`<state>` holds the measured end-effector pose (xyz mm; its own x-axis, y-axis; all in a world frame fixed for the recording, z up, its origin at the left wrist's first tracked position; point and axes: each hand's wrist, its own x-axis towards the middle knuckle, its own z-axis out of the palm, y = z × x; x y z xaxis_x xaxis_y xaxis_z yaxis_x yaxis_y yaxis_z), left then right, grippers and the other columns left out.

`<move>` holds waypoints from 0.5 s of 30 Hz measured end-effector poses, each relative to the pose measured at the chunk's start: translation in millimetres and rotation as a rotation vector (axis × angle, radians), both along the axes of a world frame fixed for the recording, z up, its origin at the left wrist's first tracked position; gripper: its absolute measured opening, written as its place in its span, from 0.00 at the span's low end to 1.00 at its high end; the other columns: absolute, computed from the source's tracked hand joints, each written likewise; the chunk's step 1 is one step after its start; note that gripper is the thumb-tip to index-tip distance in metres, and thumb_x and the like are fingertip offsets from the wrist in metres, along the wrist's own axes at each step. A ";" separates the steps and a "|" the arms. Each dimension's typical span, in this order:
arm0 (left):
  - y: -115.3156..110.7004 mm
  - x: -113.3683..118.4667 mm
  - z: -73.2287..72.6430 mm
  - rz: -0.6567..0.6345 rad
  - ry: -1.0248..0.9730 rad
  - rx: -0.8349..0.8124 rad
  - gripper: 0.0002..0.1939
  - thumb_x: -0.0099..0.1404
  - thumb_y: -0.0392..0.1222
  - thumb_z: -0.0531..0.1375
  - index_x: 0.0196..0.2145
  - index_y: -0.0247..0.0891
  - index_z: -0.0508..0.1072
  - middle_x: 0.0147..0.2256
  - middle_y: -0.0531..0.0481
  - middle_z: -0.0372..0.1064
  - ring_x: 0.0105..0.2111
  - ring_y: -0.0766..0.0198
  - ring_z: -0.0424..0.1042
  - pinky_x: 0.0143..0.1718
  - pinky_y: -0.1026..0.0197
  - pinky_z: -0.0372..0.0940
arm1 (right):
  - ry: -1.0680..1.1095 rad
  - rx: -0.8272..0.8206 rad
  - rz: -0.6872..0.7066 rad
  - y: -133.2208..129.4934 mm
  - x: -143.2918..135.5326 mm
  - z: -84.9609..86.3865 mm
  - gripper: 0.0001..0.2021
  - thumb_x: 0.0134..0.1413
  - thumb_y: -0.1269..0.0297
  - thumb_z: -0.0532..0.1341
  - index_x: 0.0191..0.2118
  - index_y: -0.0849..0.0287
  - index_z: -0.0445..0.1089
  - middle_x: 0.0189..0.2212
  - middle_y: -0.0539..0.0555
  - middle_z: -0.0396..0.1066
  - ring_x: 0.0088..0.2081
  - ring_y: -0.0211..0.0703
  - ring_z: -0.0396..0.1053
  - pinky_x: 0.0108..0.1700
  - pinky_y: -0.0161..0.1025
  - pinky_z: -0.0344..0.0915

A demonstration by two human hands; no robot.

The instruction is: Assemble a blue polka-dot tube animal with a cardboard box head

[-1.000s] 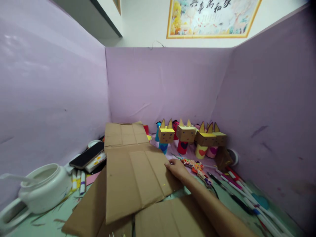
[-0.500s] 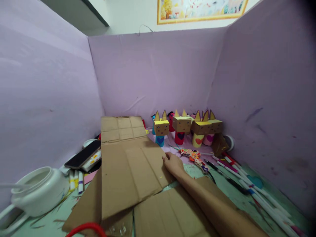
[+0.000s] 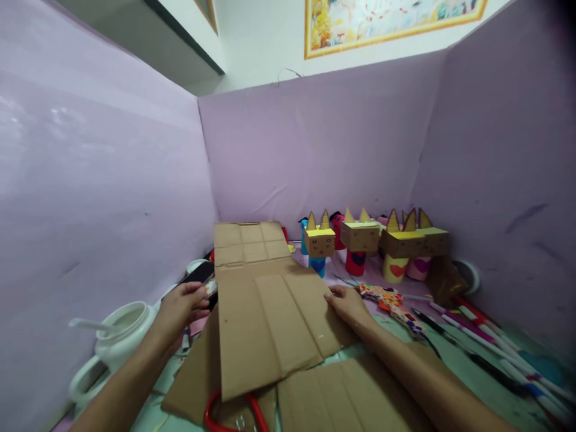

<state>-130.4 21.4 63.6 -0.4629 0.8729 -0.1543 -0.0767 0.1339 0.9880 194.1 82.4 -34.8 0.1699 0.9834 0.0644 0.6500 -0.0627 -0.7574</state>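
A large creased sheet of brown cardboard (image 3: 261, 312) lies in front of me, its far end folded into a narrower panel. My right hand (image 3: 348, 306) pinches the sheet's right edge between thumb and fingers. Beside the left edge is my left hand (image 3: 184, 309), its fingers loosely bent and apart, holding nothing; whether the fingertips touch the cardboard I cannot tell. More cardboard pieces (image 3: 333, 396) lie beneath and nearer to me. Red-handled scissors (image 3: 213, 414) poke out at the bottom, their blades hidden.
Several cat-headed cardboard figures (image 3: 360, 237) stand at the back right. A patterned glue gun (image 3: 391, 303) and several markers (image 3: 499, 342) lie on the right. To the left are a white pot (image 3: 119, 336) and a dark phone (image 3: 200, 273). Lilac walls (image 3: 315, 150) enclose the table.
My left hand has come into view from the lower left and reached the sheet's left side. My right hand stays at the right edge. The camera view has shifted leftward.
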 end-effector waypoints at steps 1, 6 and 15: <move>14.7 2.2 0.0 -0.008 -0.040 -0.049 0.10 0.51 0.31 0.62 0.32 0.36 0.66 0.19 0.53 0.67 0.18 0.64 0.68 0.21 0.64 0.65 | 0.009 0.004 0.006 0.9 0.4 -1.4 0.13 0.49 0.65 0.55 0.37 0.57 0.75 0.33 0.52 0.77 0.39 0.48 0.72 0.37 0.36 0.63; 60.7 15.1 -7.2 -0.068 -0.193 -0.150 0.07 0.56 0.27 0.56 0.34 0.30 0.70 0.20 0.50 0.69 0.17 0.65 0.69 0.20 0.64 0.66 | 0.037 0.016 0.022 2.5 -0.1 -5.3 0.13 0.47 0.66 0.55 0.36 0.57 0.76 0.33 0.52 0.77 0.39 0.48 0.72 0.39 0.36 0.63; 69.9 17.0 -6.0 -0.178 -0.333 -0.160 0.18 0.46 0.23 0.55 0.37 0.26 0.73 0.21 0.43 0.73 0.19 0.54 0.72 0.23 0.53 0.70 | 0.107 0.060 0.022 -0.4 -5.0 3.3 0.13 0.46 0.67 0.55 0.37 0.57 0.75 0.33 0.52 0.77 0.39 0.48 0.71 0.39 0.36 0.63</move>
<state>-113.3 91.3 57.6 -0.2086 0.8877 -0.4105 -0.3508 0.3239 0.8787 189.1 82.0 -31.5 0.1573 0.9819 0.1058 0.5656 -0.0017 -0.8247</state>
